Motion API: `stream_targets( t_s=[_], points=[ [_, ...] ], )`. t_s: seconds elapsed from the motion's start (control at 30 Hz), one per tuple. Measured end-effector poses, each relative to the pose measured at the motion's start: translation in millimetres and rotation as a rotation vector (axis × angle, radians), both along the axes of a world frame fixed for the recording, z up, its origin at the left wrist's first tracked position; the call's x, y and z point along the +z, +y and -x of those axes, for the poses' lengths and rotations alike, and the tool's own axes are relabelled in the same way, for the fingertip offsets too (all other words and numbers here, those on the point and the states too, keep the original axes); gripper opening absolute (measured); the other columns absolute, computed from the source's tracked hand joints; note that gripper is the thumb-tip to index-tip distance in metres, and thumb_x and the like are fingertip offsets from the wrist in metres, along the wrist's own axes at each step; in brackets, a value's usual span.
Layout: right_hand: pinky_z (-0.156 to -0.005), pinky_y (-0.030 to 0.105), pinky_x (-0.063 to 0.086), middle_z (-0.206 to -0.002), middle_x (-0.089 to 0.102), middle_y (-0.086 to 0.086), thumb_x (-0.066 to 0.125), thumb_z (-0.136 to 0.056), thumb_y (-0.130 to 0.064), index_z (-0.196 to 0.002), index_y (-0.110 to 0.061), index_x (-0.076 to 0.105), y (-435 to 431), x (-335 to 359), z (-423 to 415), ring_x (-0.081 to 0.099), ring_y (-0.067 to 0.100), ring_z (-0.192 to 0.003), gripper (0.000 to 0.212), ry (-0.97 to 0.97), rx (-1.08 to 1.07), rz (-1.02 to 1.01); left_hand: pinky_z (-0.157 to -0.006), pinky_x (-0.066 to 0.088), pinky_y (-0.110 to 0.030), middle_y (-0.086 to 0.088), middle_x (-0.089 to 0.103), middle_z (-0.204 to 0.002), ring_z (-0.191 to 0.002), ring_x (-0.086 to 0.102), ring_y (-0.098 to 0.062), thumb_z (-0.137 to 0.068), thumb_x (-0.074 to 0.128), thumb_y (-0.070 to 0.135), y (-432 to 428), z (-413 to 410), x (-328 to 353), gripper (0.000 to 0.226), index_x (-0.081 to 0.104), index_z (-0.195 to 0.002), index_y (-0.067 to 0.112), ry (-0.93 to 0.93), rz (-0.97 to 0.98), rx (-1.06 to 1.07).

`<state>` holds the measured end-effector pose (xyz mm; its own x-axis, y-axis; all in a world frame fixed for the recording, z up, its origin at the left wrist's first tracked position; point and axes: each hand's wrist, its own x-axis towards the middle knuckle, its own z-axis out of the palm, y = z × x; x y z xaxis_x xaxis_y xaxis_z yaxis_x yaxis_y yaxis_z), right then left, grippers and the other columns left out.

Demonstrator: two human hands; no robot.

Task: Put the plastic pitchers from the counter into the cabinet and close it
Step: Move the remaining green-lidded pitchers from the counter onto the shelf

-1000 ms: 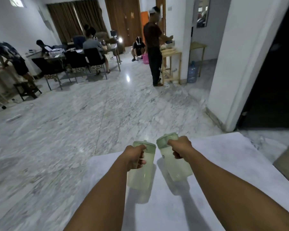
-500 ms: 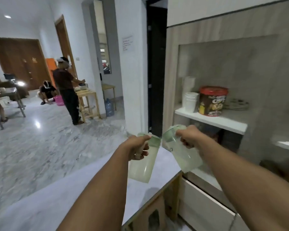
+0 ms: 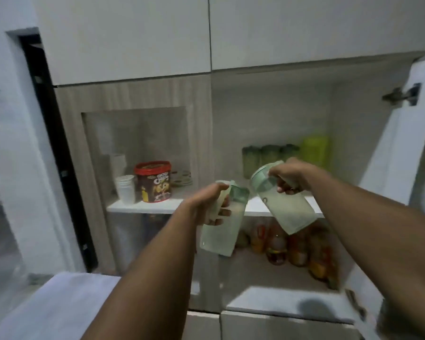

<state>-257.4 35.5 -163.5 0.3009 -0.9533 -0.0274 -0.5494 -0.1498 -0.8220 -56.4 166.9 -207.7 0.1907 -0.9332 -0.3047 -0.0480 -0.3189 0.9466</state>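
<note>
Both pitchers are in the air in front of the open cabinet, not yet set down. Landmark: the white shelf (image 3: 157, 206) across the cabinet.

Left of the open bay, on that shelf behind a closed glass door: stacked white cups (image 3: 126, 188) and a red-lidded tub (image 3: 153, 181) just beside them. Not task items.

The left hand (image 3: 206, 203) is wrapped around the handle of the left pitcher (image 3: 221, 229), fingers curled closed on it. The pitcher hangs roughly upright, its lid about level with the shelf edge and its base below it.

The right hand (image 3: 291, 176) is closed around the handle of the right pitcher (image 3: 285, 204), which tilts hard, lid toward the left and base swinging below the shelf line. At the back of the shelf stand dark green jars (image 3: 268, 154) and a lime container (image 3: 315, 150), leaving the front edge free.

The open cabinet door (image 3: 388, 182) stands at the far right.

To do this well: raise both bases above the shelf edge, level the right pitcher before it goes in, and set them down one at a time on the free front strip (lids look seated, but I cannot tell if they are empty). Keep clear of the jars.

Half a second ago the cabinet sat off to the right and both pitchers hung over the counter corner; now the view faces the open bay squarely and the hands are at shelf height.
</note>
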Motion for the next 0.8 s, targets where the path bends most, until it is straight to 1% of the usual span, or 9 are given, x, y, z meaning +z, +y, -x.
stream_targets(
  t_s=[0.07,0.17,0.3,0.4,0.5,0.6,0.67,0.73,0.8],
  points=[
    [-0.050,0.024,0.043,-0.060,0.054,0.005,0.061,-0.089,-0.024,-0.089,-0.012,0.057,-22.1,9.7,30.9,0.063,0.022,-0.054,0.013,-0.045,-0.089,0.034,-0.080,0.043,-0.036,0.000,0.056,-0.084,-0.085,0.060,-0.019,-0.097,0.046,0.045,-36.0,25.2,2.3,0.031,0.059,-0.087,0.018,0.028,0.054,-0.026],
    [-0.053,0.025,0.040,-0.065,0.056,0.007,0.061,-0.091,-0.026,-0.094,-0.012,0.057,-55.4,14.6,65.9,0.063,0.020,-0.055,0.015,-0.225,-0.211,0.110,-0.086,0.043,-0.041,-0.003,0.060,-0.098,-0.095,0.059,-0.021,-0.097,0.044,0.043,-92.3,56.0,-0.2,0.030,0.061,-0.098,0.018,0.086,0.147,-0.044],
    [-0.056,0.027,0.037,-0.070,0.061,0.006,0.061,-0.092,-0.029,-0.096,-0.012,0.061,-116.5,-1.1,86.3,0.066,0.016,-0.056,0.018,-0.450,-0.280,0.185,-0.104,0.034,-0.048,-0.004,0.061,-0.119,-0.109,0.055,-0.021,-0.100,0.043,0.039,-167.3,83.5,-11.1,0.038,0.063,-0.120,0.015,0.061,0.230,0.003],
    [-0.054,0.026,0.036,-0.062,0.060,0.002,0.061,-0.090,-0.031,-0.090,-0.016,0.060,-180.7,-26.9,73.3,0.065,0.014,-0.051,0.015,-0.567,-0.303,0.136,-0.101,0.036,-0.042,-0.005,0.061,-0.121,-0.114,0.055,-0.024,-0.101,0.043,0.036,-230.5,82.1,-27.0,0.040,0.059,-0.128,0.012,0.071,0.292,0.064],
    [-0.051,0.026,0.036,-0.057,0.061,0.001,0.063,-0.085,-0.033,-0.086,-0.016,0.061,-250.7,-56.2,38.8,0.068,0.018,-0.053,0.017,-0.622,-0.272,0.050,-0.101,0.045,-0.045,-0.008,0.065,-0.119,-0.112,0.060,-0.027,-0.094,0.050,0.033,-296.4,58.9,-47.4,0.037,0.062,-0.123,0.013,0.084,0.310,0.192],
    [-0.052,0.024,0.041,-0.066,0.065,0.005,0.061,-0.089,-0.029,-0.084,-0.013,0.061,-300.6,-79.2,-7.9,0.068,0.017,-0.056,0.016,-0.612,-0.192,-0.020,-0.081,0.046,-0.038,-0.005,0.068,-0.110,-0.099,0.061,-0.024,-0.088,0.054,0.034,-350.3,21.6,-65.7,0.033,0.067,-0.113,0.016,0.054,0.272,0.314],
    [-0.043,0.019,0.042,-0.071,0.066,0.005,0.057,-0.093,-0.021,-0.097,-0.007,0.064,-332.0,-87.4,-42.1,0.067,0.014,-0.052,0.017,-0.603,-0.129,-0.071,-0.070,0.044,-0.033,-0.005,0.066,-0.092,-0.084,0.059,-0.023,-0.089,0.055,0.032,-378.8,-6.6,-74.1,0.026,0.069,-0.102,0.015,0.037,0.260,0.389],
    [-0.043,0.021,0.043,-0.070,0.068,0.004,0.059,-0.093,-0.021,-0.115,-0.003,0.065,-358.4,-93.6,-75.6,0.068,0.011,-0.047,0.030,-0.592,-0.057,-0.110,-0.058,0.038,-0.029,-0.002,0.059,-0.074,-0.068,0.053,-0.020,-0.086,0.057,0.030,-393.1,-29.1,-71.8,0.014,0.066,-0.082,0.021,0.019,0.243,0.480],
    [-0.046,0.023,0.044,-0.071,0.066,0.005,0.060,-0.093,-0.023,-0.122,-0.002,0.061,-374.2,-99.1,-105.1,0.069,0.016,-0.055,0.036,-0.580,0.022,-0.137,-0.060,0.039,-0.028,-0.003,0.060,-0.073,-0.068,0.054,-0.022,-0.086,0.057,0.030,-403.3,-50.3,-69.2,0.013,0.063,-0.076,0.023,0.003,0.221,0.560]
  ],
)
